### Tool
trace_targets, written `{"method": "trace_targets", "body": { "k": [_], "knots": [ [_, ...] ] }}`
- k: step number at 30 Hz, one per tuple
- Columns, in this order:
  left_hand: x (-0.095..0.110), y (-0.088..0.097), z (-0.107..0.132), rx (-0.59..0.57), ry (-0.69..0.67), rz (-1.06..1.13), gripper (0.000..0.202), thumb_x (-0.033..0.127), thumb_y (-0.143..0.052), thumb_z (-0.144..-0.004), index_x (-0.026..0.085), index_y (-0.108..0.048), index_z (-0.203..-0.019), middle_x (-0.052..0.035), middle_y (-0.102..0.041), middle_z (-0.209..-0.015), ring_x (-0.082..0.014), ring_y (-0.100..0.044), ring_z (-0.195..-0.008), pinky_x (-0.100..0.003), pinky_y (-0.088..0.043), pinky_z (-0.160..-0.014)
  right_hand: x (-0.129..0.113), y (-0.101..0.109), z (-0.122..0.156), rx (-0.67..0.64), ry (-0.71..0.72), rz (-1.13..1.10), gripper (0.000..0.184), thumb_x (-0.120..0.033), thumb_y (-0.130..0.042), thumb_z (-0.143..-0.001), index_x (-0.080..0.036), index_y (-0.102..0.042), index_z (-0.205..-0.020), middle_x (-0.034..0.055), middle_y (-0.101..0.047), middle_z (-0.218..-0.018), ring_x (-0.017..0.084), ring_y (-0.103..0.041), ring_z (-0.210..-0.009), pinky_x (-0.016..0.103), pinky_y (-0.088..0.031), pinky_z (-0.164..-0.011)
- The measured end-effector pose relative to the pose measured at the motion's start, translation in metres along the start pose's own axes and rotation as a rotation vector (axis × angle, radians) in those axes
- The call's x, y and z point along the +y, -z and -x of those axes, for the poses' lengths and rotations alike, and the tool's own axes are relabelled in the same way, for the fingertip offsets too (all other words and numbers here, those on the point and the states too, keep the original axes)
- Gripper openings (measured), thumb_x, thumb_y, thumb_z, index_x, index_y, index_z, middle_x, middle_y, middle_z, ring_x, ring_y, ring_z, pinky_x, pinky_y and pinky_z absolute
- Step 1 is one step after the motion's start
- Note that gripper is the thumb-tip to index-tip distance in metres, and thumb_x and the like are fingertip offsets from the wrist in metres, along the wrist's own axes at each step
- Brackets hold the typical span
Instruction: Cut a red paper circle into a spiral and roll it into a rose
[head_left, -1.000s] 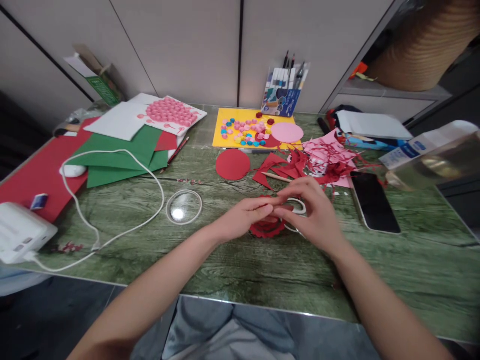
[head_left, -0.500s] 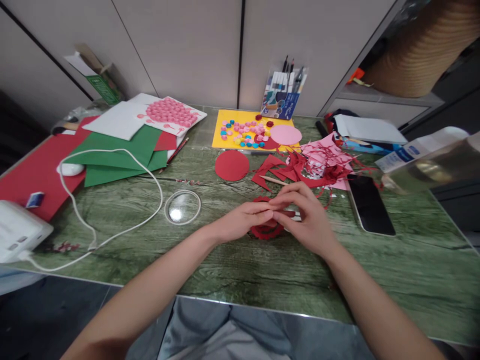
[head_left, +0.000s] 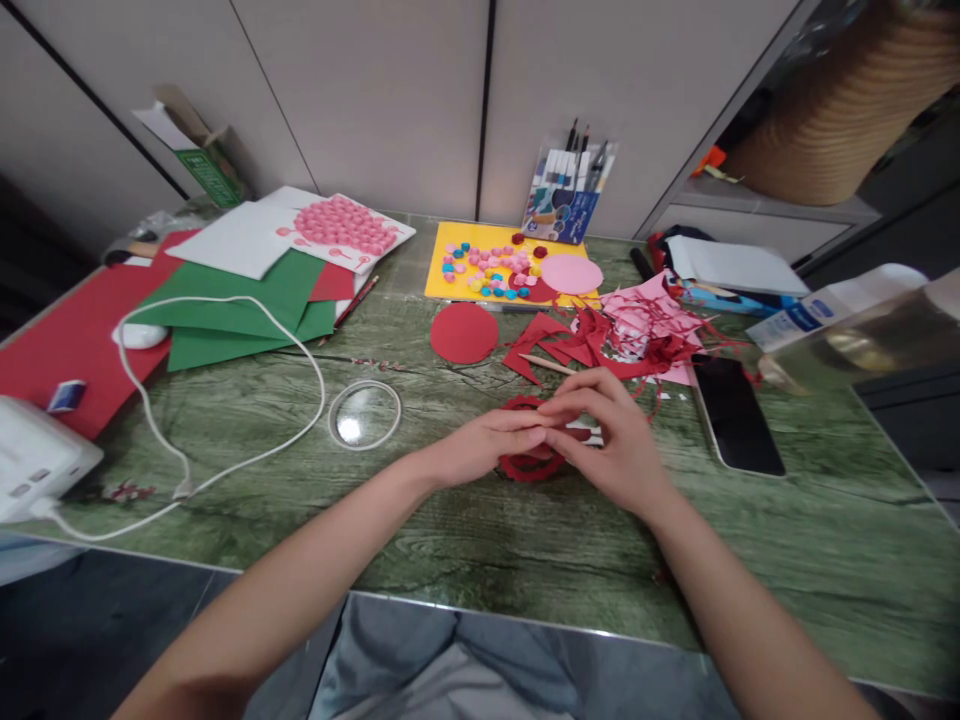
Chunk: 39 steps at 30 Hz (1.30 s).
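Over the middle of the table, my left hand (head_left: 480,443) and my right hand (head_left: 619,440) meet fingertip to fingertip. Both have their fingers closed in a pinch, and whatever lies between the tips is too small and covered to make out. Directly beneath them is a red paper ring with a wavy edge (head_left: 529,468), partly covered by the fingers. Between my right thumb and fingers shows a small dark red and white piece (head_left: 591,435), its kind unclear. A red paper circle (head_left: 464,333) lies beyond my left hand, and a pale wooden stick (head_left: 547,364) lies beyond my right.
Red and pink paper scraps (head_left: 637,330) and a phone (head_left: 736,415) lie to the right. Farther back, a yellow sheet (head_left: 442,275) bears small coloured paper balls. White cable (head_left: 319,360), green paper (head_left: 225,310) and a white charger (head_left: 45,460) occupy the left.
Both hands stay almost in place, fingertips still together. The view has shifted very slightly; nothing else has visibly moved.
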<state>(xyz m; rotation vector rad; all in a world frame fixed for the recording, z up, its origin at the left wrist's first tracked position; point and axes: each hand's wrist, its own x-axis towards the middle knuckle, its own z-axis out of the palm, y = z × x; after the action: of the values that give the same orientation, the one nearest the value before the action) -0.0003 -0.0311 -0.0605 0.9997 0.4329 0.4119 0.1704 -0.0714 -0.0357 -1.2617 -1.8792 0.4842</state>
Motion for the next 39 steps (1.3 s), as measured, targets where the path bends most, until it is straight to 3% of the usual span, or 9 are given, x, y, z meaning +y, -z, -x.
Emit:
{"method": "trace_targets", "body": {
  "k": [7,13,17,20,23,25,30,35,39],
  "knots": [
    [0.003,-0.003,-0.001,0.049,0.030,0.038,0.041,0.010,-0.060,-0.065,0.022,-0.067,-0.104,-0.0037,-0.060,-0.123,-0.0228,-0.048,-0.119,-0.039,-0.031,-0.102,-0.002,-0.001,0.000,0.005,-0.060,-0.038,0.021,-0.014,-0.065,-0.072,-0.026,-0.065,-0.090,0.0030,-0.052,-0.093,0.020,-0.055,-0.091,0.037,-0.047,-0.079],
    [0.002,-0.005,-0.002,-0.024,0.056,0.259,0.044,0.004,-0.055,-0.055,0.016,-0.067,-0.095,-0.0046,-0.067,-0.101,-0.0208,-0.056,-0.103,-0.038,-0.034,-0.099,0.001,-0.004,0.003,0.038,0.019,-0.020,0.027,-0.016,-0.060,-0.078,-0.034,-0.069,-0.097,0.0028,-0.057,-0.099,0.021,-0.055,-0.095,0.042,-0.047,-0.081],
    [0.004,-0.009,-0.001,-0.099,0.023,0.383,0.049,0.002,-0.054,-0.057,0.017,-0.063,-0.102,-0.0066,-0.063,-0.109,-0.0211,-0.052,-0.109,-0.037,-0.036,-0.097,0.004,-0.010,0.007,0.114,0.054,0.001,0.031,-0.014,-0.060,-0.078,-0.035,-0.068,-0.098,0.0027,-0.058,-0.100,0.022,-0.054,-0.096,0.045,-0.045,-0.084],
    [0.007,-0.014,-0.001,-0.078,0.030,0.378,0.051,0.002,-0.055,-0.060,0.017,-0.059,-0.108,-0.0074,-0.060,-0.115,-0.0204,-0.051,-0.112,-0.035,-0.035,-0.097,0.003,-0.013,0.007,0.155,0.022,-0.012,0.029,-0.012,-0.060,-0.076,-0.033,-0.069,-0.094,0.0033,-0.057,-0.099,0.022,-0.054,-0.096,0.045,-0.045,-0.085],
    [0.009,-0.015,-0.001,0.024,0.013,0.315,0.050,0.006,-0.058,-0.065,0.020,-0.055,-0.114,-0.0071,-0.059,-0.116,-0.0195,-0.054,-0.108,-0.034,-0.039,-0.092,0.000,-0.014,0.006,0.173,-0.029,-0.036,0.023,-0.013,-0.061,-0.075,-0.031,-0.071,-0.087,0.0031,-0.057,-0.097,0.022,-0.054,-0.095,0.045,-0.045,-0.085],
    [0.009,-0.014,-0.001,0.169,-0.062,0.182,0.044,0.012,-0.061,-0.070,0.021,-0.054,-0.112,-0.0061,-0.061,-0.109,-0.0179,-0.057,-0.100,-0.032,-0.042,-0.087,-0.001,-0.013,0.005,0.187,-0.053,-0.032,0.021,-0.014,-0.062,-0.075,-0.030,-0.071,-0.085,0.0029,-0.057,-0.095,0.022,-0.055,-0.094,0.044,-0.044,-0.084],
    [0.009,-0.010,0.002,0.503,-0.261,-0.389,0.014,0.026,-0.064,-0.074,0.015,-0.062,-0.084,-0.0038,-0.064,-0.081,-0.0144,-0.059,-0.077,-0.028,-0.046,-0.074,0.001,-0.008,0.004,0.226,-0.084,-0.020,0.017,-0.016,-0.063,-0.075,-0.028,-0.070,-0.084,0.0030,-0.056,-0.093,0.020,-0.055,-0.090,0.040,-0.045,-0.081],
    [0.008,-0.013,0.004,0.635,-0.401,-0.649,0.011,0.027,-0.062,-0.076,0.017,-0.066,-0.077,-0.0027,-0.065,-0.077,-0.0140,-0.059,-0.072,-0.026,-0.046,-0.067,0.000,-0.008,0.004,0.253,-0.105,-0.022,0.014,-0.019,-0.066,-0.075,-0.026,-0.069,-0.087,0.0029,-0.057,-0.091,0.020,-0.056,-0.090,0.038,-0.045,-0.082],
    [0.006,-0.015,0.004,0.660,-0.530,-0.751,0.007,0.023,-0.064,-0.075,0.017,-0.067,-0.077,-0.0019,-0.065,-0.074,-0.0130,-0.059,-0.071,-0.026,-0.046,-0.066,-0.001,-0.009,0.005,0.301,-0.050,0.086,0.010,-0.020,-0.068,-0.074,-0.024,-0.069,-0.082,0.0027,-0.059,-0.085,0.020,-0.056,-0.085,0.040,-0.044,-0.079]
  ]
}}
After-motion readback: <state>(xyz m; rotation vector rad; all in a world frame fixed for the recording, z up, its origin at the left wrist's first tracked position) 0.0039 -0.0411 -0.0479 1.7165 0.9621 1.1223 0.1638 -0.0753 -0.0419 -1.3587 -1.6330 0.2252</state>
